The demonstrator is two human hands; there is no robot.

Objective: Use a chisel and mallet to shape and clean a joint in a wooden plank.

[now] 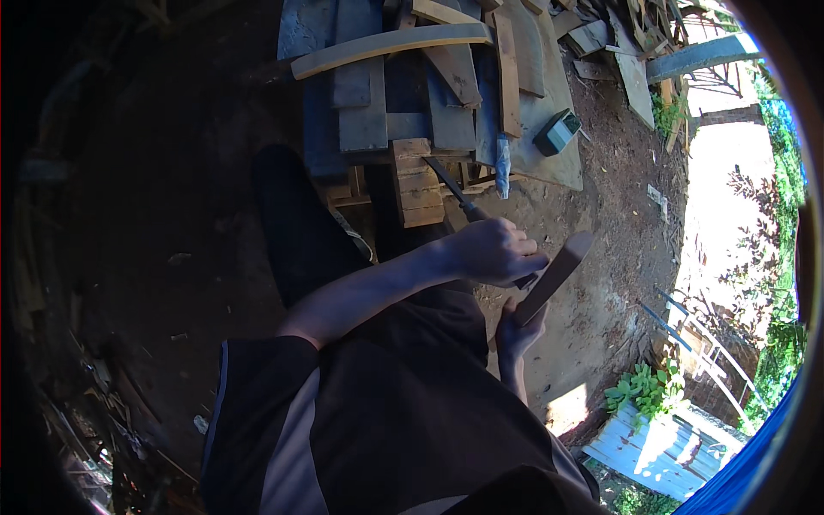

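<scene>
My left hand (493,253) is closed around a long dark tool (451,183), perhaps a file or blade, which extends up toward stacked small wooden blocks (416,193) at the front of a board pile; whether its tip touches them I cannot tell. My right hand (521,330) grips a narrow wooden piece (556,275) with a rounded end, held upright at a slant just right of my left hand. The tool's lower end is partly hidden by my left hand and the wooden piece.
Weathered boards (360,94) are piled ahead, beside a small teal container (558,131) and a wrapped plastic item (503,163). Scrap wood (592,39) lies at the back right. A corrugated sheet (635,455), plants (644,386) and metal rods (704,352) are at the right.
</scene>
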